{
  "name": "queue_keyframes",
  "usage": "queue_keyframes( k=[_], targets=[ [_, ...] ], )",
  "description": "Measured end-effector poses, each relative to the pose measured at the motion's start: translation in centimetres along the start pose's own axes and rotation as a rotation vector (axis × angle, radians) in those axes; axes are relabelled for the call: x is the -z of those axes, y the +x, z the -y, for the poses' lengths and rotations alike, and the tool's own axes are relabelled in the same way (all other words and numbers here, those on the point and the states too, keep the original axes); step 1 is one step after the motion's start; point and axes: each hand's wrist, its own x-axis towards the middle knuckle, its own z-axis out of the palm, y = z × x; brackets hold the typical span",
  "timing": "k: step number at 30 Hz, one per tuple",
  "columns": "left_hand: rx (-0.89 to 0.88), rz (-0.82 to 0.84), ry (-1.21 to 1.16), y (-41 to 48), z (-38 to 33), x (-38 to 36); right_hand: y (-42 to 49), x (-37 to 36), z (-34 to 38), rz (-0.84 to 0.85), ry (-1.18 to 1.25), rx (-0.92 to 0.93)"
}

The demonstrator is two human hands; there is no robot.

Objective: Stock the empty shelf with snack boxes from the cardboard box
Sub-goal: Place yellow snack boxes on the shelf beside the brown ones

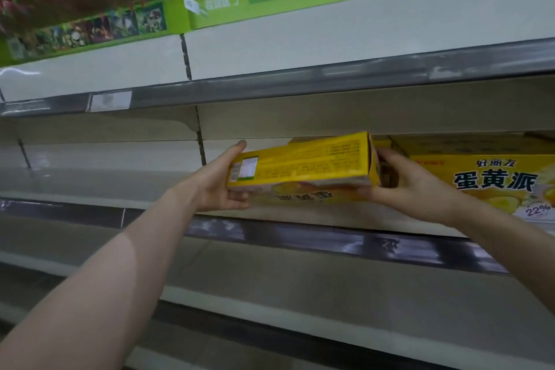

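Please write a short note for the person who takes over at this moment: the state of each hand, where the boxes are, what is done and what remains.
Left hand: grips the left end of the held snack box.
Right hand: grips its right end.
Held snack box: yellow, lying lengthwise over the middle shelf, front print upside down, apparently not yet set down.
Done: at least one shelved snack box stands at the right on that shelf.
Left: turn the held box upright and place it beside the shelved one, then fill the bare shelf to the left. The cardboard box is out of view.
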Motion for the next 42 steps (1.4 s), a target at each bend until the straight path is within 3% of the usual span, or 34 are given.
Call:
queue_keyframes(
  k=[6, 11, 13, 17, 23, 27, 30, 37, 39, 42],
  targets=[
    [-0.155, -0.099, 0.247, 0.8, -0.1, 0.7, 0.8, -0.9, 0.1, 0.007, 0.237, -0.251],
    [-0.241, -0.027, -0.076, 1.3, -0.2, 0.2, 1.6, -2.6, 0.1, -0.01, 0.323, -0.51],
    [-0.232, -0.035, -0.163, 1.4, -0.2, 0.1, 2.1, -3.2, -0.1, -0.096, 0.373, -0.591],
    [-0.16, 0.033, -0.338, 1.2, 0.1, -1.1, 3.2, -4.1, 0.1, -0.399, 0.723, -0.594],
    [-0.122, 0.21, -0.229, 0.3, 1.2, -4.2, 5.1, -7.8, 2.4, -0.35, 0.885, -0.623],
    [-0.026, 0.295, -0.175, 1.2, 1.0, -2.6, 5.2, -5.7, 3.3, -0.119, 0.653, -0.665],
    [-0.075, 0.261, -0.258, 1.3, 0.6, -4.4, 5.9, -4.6, 4.3, 0.066, 0.467, -0.618],
    [-0.189, 0.123, -0.563, 3.6, 0.7, -5.4, 7.6, -1.5, 5.6, 0.283, 0.093, -0.619],
    [-0.199, 0.058, -0.572, 4.4, 0.7, -4.7, 8.6, -0.4, 5.5, 0.342, 0.036, -0.609],
    [-0.163, 0.004, -0.501, 5.1, 1.2, -3.9, 10.1, 0.5, 3.8, 0.301, -0.204, -0.468]
  ],
)
